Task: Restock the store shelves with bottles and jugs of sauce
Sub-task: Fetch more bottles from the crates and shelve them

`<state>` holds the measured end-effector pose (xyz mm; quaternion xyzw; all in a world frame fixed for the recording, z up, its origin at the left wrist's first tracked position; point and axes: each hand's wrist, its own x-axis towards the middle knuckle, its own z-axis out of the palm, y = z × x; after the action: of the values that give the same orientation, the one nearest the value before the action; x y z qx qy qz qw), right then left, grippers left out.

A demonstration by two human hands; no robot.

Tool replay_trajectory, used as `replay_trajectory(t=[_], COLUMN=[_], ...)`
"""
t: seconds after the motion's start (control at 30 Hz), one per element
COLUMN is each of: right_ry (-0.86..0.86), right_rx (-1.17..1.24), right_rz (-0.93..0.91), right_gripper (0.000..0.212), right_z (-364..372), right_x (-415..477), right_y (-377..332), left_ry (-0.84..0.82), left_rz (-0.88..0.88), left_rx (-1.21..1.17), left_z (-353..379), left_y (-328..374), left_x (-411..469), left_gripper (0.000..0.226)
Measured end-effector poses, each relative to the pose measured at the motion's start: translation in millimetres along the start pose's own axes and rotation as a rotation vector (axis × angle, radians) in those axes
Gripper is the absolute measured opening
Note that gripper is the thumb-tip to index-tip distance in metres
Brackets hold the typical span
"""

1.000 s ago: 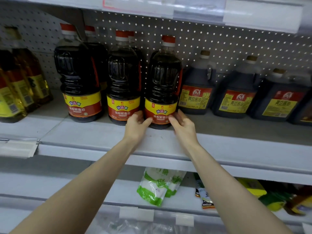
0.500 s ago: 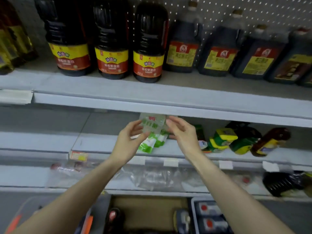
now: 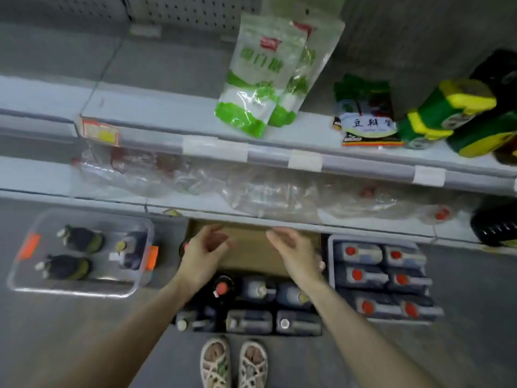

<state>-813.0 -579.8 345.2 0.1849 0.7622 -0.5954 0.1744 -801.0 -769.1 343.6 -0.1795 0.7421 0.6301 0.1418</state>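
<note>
You are in a shop. In front of you runs a long grey metal shelf (image 3: 167, 113), and behind it is a grey back wall full of little holes (image 3: 181, 9). Small white paper tags (image 3: 305, 161) are stuck along the shelf's front edge, with a red and yellow sticker (image 3: 99, 131) at the left end. Goods lie on the shelf in their packs: green and white plastic bags (image 3: 251, 79), and green and yellow wrapped packs (image 3: 444, 110) further right. Down on the grey floor (image 3: 461, 303) stands more stock. There is a clear plastic tub (image 3: 70, 292) with dark bottles (image 3: 81, 238) in it, and a grey crate (image 3: 331, 261) of dark jugs with red caps (image 3: 361, 252). A brown cardboard box (image 3: 251, 256) sits between them.
</note>
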Motion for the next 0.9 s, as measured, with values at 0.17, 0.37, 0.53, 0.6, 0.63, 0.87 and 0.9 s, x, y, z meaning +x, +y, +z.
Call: replay_trajectory(t=[0.17, 0.37, 0.53, 0.6, 0.63, 0.87, 0.9], right_ry=[-0.062, -0.119, -0.205, -0.182, -0.161, -0.098, -0.095], right_rx=[0.000, -0.082, -0.113, -0.118, -0.123, -0.124, -0.124], right_rz=[0.136, 0.305, 0.440, 0.470, 0.484, 0.611, 0.617], right_gripper=[0.021, 0.034, 0.024, 0.032, 0.042, 0.052, 0.055], right_z=[37, 82, 116, 132, 139, 176, 177], right_x=[11, 20, 24, 27, 29, 46, 47], right_y=[92, 192, 251, 266, 273, 297, 300], left_ry=[0.046, 0.083, 0.089, 0.083, 0.083, 0.073, 0.066], left_rz=[-0.156, -0.311, -0.357, -0.367, -0.372, -0.416, -0.420], left_rx=[0.044, 0.116, 0.197, 0.205, 0.200, 0.182, 0.183], left_z=[5, 5, 1, -2, -4, -13, -13], left_y=[-96, -190, -250, -270, -277, -311, -314], left_x=[2, 3, 10, 12, 13, 22, 23], left_gripper=[0.033, 0.037, 0.036, 0.035, 0.035, 0.036, 0.037])
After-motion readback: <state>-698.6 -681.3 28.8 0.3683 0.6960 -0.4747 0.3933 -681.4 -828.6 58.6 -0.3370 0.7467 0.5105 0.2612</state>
